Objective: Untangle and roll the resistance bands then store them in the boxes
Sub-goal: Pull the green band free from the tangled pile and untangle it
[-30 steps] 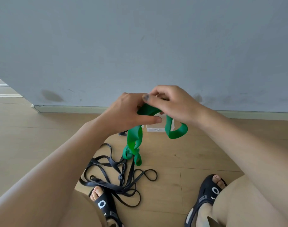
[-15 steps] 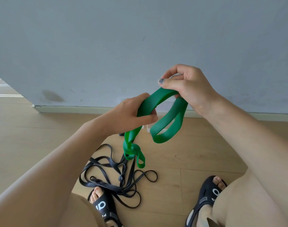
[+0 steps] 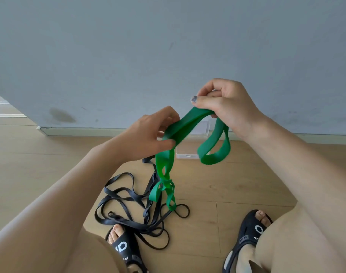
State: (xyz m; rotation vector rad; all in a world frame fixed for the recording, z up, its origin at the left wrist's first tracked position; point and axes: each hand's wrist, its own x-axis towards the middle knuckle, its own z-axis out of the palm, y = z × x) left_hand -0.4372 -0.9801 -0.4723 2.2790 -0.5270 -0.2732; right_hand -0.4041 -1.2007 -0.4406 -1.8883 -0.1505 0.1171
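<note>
A green resistance band (image 3: 185,127) stretches between both hands above the floor. My left hand (image 3: 148,134) pinches its middle between thumb and fingers. My right hand (image 3: 225,103), higher and to the right, grips the band's upper part, and a loop hangs below it. The band's lower end dangles twisted over a tangle of black bands (image 3: 132,209) lying on the wooden floor. A clear box (image 3: 190,148) stands on the floor by the wall, partly hidden behind the green band.
A grey wall (image 3: 168,56) with a pale skirting board rises close in front. My feet in black sandals (image 3: 125,247) sit at the bottom, the left one touching the black tangle. Bare wooden floor (image 3: 30,154) spreads to the left.
My right hand has lifted up and to the right, pulling the green band out longer from the left hand. The dangling end has risen slightly.
</note>
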